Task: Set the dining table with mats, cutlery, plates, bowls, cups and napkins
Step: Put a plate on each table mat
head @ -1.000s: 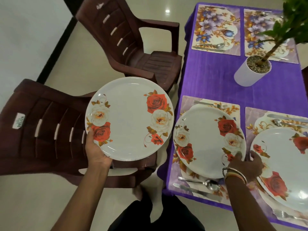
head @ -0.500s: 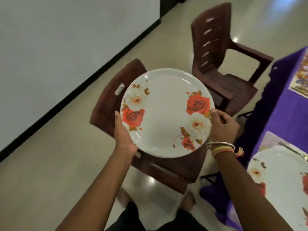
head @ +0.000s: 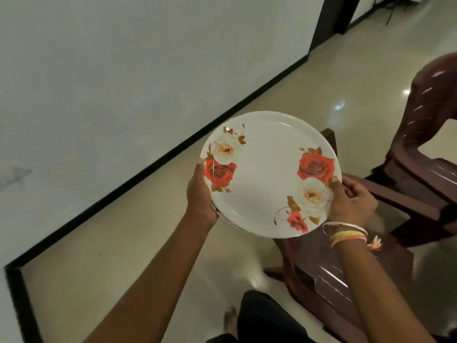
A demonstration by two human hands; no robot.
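Two hands carry one plate (head: pixel 267 174) in mid-air over the pale floor (head: pixel 103 248): the left hand (head: pixel 200 194) has its grip closed on the left rim and the right hand (head: pixel 351 201), bangles (head: pixel 346 232) at the wrist, holds the right rim with thumb on top. Open floor lies left as far as the black skirting (head: pixel 148 169) under the white wall (head: pixel 123 70); brown plastic chairs (head: pixel 420 169) stand close on the right, one partly beneath the plate. Round, white, raised rim, red and cream roses printed at both sides, centre bare.

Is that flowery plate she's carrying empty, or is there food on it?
Empty. The plate shows only its printed roses and bare white middle, held at its edges by the left hand and right hand.
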